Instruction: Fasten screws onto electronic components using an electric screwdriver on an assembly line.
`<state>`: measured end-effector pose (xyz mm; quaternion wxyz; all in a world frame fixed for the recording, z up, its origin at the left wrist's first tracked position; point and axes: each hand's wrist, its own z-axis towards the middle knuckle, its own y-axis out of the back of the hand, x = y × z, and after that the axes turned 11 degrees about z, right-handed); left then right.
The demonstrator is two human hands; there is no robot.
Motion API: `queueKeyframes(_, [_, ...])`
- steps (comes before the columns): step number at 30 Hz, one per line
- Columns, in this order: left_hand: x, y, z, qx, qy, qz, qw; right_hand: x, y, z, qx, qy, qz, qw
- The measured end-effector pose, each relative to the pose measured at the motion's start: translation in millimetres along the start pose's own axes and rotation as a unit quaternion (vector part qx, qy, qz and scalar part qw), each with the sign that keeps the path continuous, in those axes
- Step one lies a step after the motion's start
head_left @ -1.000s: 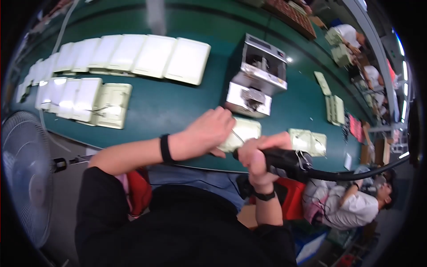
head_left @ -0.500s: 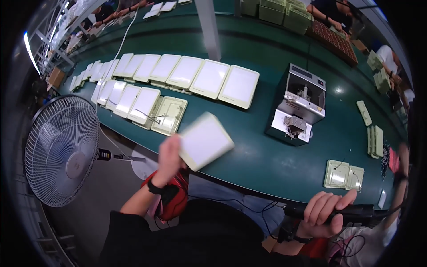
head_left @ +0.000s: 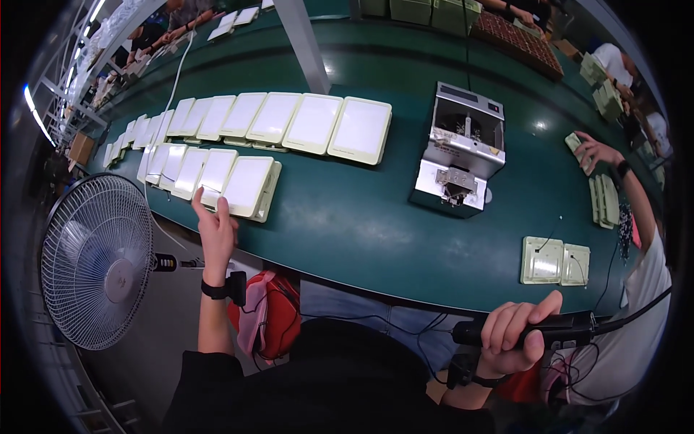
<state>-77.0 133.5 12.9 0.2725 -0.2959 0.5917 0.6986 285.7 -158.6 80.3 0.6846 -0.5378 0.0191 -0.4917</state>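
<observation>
My left hand (head_left: pixel 217 228) has its thumb and index finger spread at the near edge of a white panel with a pale green rim (head_left: pixel 247 186). That panel lies on top of a pale green housing, at the right end of the nearer row of similar panels (head_left: pixel 189 170). Nothing is gripped in this hand. In my right hand (head_left: pixel 517 336) is a black electric screwdriver (head_left: pixel 571 331), held level over the table's front edge with its bit pointing left. The fingers wrap round its body, and a black cable runs off to the right.
A farther row of white panels (head_left: pixel 314 123) lies behind. A silver and black benchtop machine (head_left: pixel 463 155) stands right of centre on the green table (head_left: pixel 347 224). Open pale green housings (head_left: pixel 542 260) lie front right. A co-worker's hand (head_left: pixel 598 153) holds a pale part. A fan (head_left: pixel 101 260) stands left.
My left hand has moved left and laid the panel it carried onto the open housing, letting go. A co-worker's hand at right has reached farther back to a pale part. My view has shifted slightly.
</observation>
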Motion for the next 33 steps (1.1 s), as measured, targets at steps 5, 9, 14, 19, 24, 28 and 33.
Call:
queueKeyframes(5, [-15.5, -9.2, -15.1, -0.14, -0.146, 0.157, 0.967, 20.2, 4.0, -20.9, -0.075, 0.031, -0.056, 0.995])
queueKeyframes(9, [-116.7, -46.7, -78.8, 0.095, -0.29, 0.086, 0.949, 28.6, 0.7, -27.0, -0.034, 0.029, -0.065, 0.997])
queueKeyframes(14, [-223.9, -183.0, -181.4, 0.396, -0.64, -0.012, 0.658, 46.8, -16.2, -33.3, 0.006, 0.063, -0.11, 0.992])
queueKeyframes(19, [-318.8, -302.2, -275.0, 0.324, -0.726, -0.102, 0.599, 62.6, -38.5, -37.5, 0.044, 0.081, -0.143, 0.985])
queueKeyframes(24, [-310.3, -356.8, -284.8, 0.276, -0.728, -0.036, 0.627, 77.8, -43.0, -44.0, 0.046, 0.072, -0.24, 0.967])
queueKeyframes(28, [-276.4, -325.0, -259.6, 0.327, -0.724, 0.011, 0.607, 78.0, -39.8, -44.2, 0.044, 0.057, -0.229, 0.971])
queueKeyframes(33, [-213.1, -259.3, -215.5, 0.298, -0.723, 0.01, 0.624, 72.4, -23.8, -19.0, 0.154, 0.032, -0.199, 0.967])
